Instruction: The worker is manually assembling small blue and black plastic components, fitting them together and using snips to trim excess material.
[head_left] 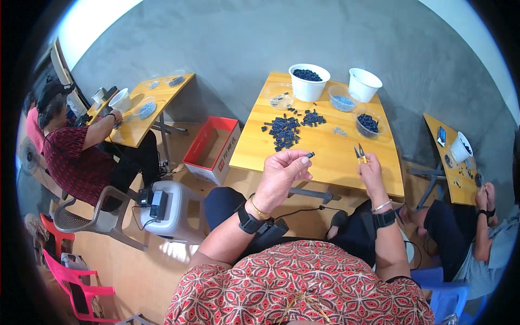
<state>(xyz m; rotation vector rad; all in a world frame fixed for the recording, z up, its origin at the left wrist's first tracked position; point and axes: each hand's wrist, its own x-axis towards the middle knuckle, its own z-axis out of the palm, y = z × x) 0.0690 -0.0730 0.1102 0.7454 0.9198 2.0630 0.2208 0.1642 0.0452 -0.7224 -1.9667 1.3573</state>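
Head view showed us a tiny dark blue plastic piece [310, 155] pinched at the fingertips of our left hand [281, 172], held up above the near edge of the wooden table [325, 149]. We judged it light, hard and a bit slippery, so a pinch on its sides with two fingertips seemed best. Our right hand [370, 172] was closed around small cutters with yellow handles [359, 154], tips pointing up. Farther off on the table lay a pile of dark blue pieces [286, 131]. At the far edge stood a white bucket full of pieces [309, 81] and another white bucket [364, 84]. To the left, on the floor, sat a red box [212, 149].
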